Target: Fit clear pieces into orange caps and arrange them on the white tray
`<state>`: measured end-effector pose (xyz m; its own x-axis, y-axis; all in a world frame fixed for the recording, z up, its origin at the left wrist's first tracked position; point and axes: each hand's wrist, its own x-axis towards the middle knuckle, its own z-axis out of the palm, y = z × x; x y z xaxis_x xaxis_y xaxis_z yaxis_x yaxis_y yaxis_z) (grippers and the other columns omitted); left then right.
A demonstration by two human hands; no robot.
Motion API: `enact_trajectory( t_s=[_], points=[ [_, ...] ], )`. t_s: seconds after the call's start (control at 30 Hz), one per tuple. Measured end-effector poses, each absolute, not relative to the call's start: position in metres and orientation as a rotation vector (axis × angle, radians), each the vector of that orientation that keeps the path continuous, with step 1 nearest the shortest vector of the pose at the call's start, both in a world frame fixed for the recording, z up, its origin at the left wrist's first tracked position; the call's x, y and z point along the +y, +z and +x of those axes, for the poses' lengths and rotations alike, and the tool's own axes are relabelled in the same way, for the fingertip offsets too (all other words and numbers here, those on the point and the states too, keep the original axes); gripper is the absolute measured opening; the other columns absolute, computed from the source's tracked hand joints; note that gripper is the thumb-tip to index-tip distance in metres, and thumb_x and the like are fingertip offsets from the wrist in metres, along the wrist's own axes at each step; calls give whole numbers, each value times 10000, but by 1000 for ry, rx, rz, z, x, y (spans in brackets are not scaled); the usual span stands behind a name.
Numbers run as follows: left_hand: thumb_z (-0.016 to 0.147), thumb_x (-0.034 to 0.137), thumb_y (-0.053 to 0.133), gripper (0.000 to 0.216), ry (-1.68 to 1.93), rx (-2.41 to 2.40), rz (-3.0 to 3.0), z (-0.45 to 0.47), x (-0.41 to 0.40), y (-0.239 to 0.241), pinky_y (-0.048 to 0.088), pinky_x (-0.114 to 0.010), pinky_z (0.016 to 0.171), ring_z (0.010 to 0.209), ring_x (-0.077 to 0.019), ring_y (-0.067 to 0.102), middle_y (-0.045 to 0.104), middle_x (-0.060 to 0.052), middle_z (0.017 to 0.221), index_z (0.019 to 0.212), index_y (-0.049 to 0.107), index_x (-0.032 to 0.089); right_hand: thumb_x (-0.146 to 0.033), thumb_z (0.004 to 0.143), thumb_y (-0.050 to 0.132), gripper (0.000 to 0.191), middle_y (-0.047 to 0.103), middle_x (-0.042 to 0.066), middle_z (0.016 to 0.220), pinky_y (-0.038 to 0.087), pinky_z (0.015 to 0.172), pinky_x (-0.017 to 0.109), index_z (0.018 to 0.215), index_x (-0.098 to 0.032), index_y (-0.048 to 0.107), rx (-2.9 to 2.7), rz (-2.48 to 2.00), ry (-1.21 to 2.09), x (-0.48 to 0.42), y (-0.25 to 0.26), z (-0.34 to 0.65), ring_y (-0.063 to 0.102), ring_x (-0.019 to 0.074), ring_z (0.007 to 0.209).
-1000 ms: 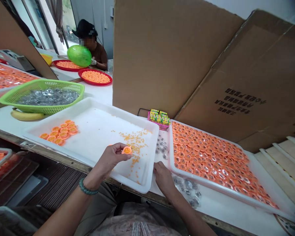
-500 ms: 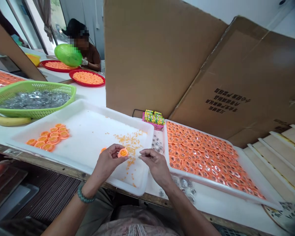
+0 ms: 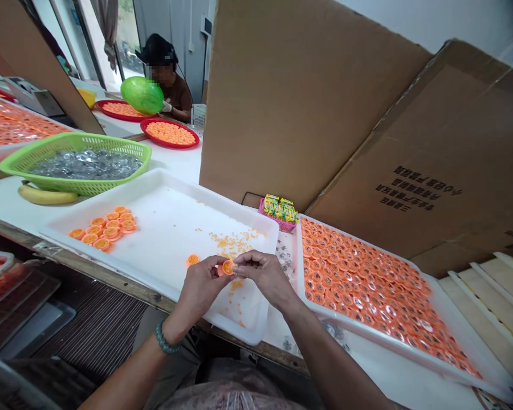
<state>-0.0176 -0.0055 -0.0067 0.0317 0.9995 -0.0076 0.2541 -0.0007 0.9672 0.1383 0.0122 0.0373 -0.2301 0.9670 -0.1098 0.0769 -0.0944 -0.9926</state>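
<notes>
My left hand (image 3: 203, 286) pinches a small round orange plastic cup (image 3: 228, 267) with a yellow-orange inside, tilted towards me. Its right edge meets the closed fingertips of my right hand (image 3: 268, 280); anything small between those fingertips is hidden. Both hands are over the right part of a white tray (image 3: 171, 210). Loose yellow-orange bits (image 3: 228, 242) are scattered on the tray floor around them. Just left of my left hand lies another orange cup (image 3: 192, 260), and a cluster of the same cups (image 3: 111, 230) sits at the tray's left end.
On the right, a second white tray (image 3: 301, 267) holds rows of orange pieces under clear covers. A pink basket (image 3: 287, 225) of yellow-green packets stands before a cardboard sheet (image 3: 273, 114). Left are a green basket (image 3: 143, 168) of clear pieces and a banana (image 3: 47, 195). A person (image 3: 179, 99) sits behind.
My right hand has moved left to the orange cup, so its fingertips now touch the rim. The view has swung left, shifting everything rightwards in the picture.
</notes>
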Motion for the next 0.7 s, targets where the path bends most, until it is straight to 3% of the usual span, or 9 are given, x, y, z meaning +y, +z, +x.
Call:
enact_trajectory(
  t_s=[0.33,0.5,0.7],
  points=[
    [701,330,674,241,1071,1312,1506,-17,-7,-5,400,-241,557,624,-152,550,664,-11,742,901,691,196,-231,624,705,109,631,-5,668,437,629,244,696,-156,671,-1447,-1270,1361,15,36,130,557,122,646],
    [747,287,623,230,1072,1141,1497,-18,-7,-3,431,-254,663,749,-168,577,681,-35,854,944,668,178,-275,603,729,151,624,8,675,436,618,250,679,-157,670,-1454,-1305,1311,15,33,131,546,129,642],
    [721,245,626,201,960,1186,1596,-18,-9,0,374,-235,557,614,-137,499,637,-7,703,898,683,171,-306,630,715,147,603,-5,642,411,598,241,661,-169,671,-1606,-1338,1300,17,32,137,522,118,625]
  ],
)
